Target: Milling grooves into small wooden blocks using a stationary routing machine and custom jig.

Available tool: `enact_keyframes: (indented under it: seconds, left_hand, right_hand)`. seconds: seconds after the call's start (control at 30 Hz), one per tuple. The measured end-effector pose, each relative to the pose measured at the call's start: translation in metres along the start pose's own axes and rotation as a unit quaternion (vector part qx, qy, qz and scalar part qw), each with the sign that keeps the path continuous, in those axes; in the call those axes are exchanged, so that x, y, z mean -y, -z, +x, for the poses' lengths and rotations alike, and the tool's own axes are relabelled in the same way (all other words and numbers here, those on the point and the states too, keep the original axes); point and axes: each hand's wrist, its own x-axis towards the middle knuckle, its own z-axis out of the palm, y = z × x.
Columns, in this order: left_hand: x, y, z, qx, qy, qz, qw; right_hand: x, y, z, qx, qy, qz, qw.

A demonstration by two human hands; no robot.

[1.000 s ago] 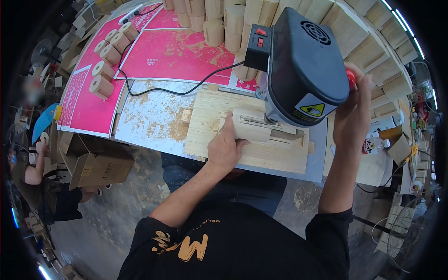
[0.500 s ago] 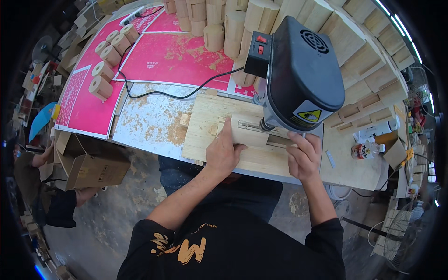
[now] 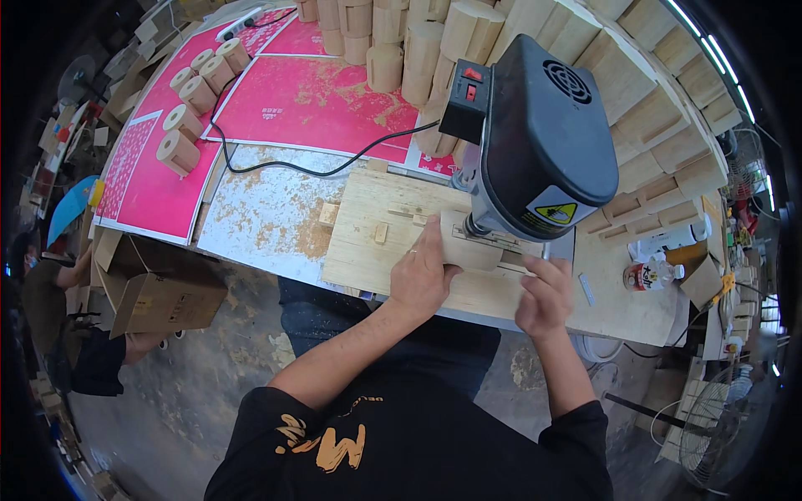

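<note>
My left hand (image 3: 420,275) is closed around the left end of a pale wooden block (image 3: 469,253) lying on a plywood board (image 3: 359,242). A slot shows on the block's top, under the chuck (image 3: 474,227) of a black bench drill press (image 3: 547,125). The drill press head hides part of the block and whatever bit is in the chuck. Right of the chuck, my right hand (image 3: 545,299) has its fingers curled at the lower end of the metal feed lever (image 3: 546,250). A small wooden piece (image 3: 381,233) lies on the board, left of my left hand.
Slotted wooden cylinders (image 3: 178,152) stand on pink sheets at the left; more wooden pieces (image 3: 668,125) are stacked behind the drill press. A black cable (image 3: 326,173) crosses the sawdust-covered table (image 3: 259,192). A bottle (image 3: 653,274) stands at the right. A person (image 3: 58,309) is far left, near a cardboard box (image 3: 171,301).
My left hand has slid the wooden block to the right beneath the chuck, baring the small wooden piece on the board. My right hand's fingers have shifted slightly down at the lever.
</note>
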Motion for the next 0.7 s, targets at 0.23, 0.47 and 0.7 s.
enact_keyframes:
  seconds: [0.23,0.47,0.7]
  left_hand:
    - [-0.004,0.03,0.023,0.12,0.077,-0.053,0.988]
    - [0.029,0.049,0.091,0.408,0.156,-0.13,0.89]
    - [0.028,0.089,0.081,0.451,0.164,-0.092,0.872]
  right_hand:
    - [-0.004,0.016,0.011,0.138,0.086,-0.133,0.978]
    - [-0.006,0.015,0.141,-0.008,-0.359,0.142,0.922]
    - [0.004,0.015,-0.001,0.309,-0.214,-0.147,0.915]
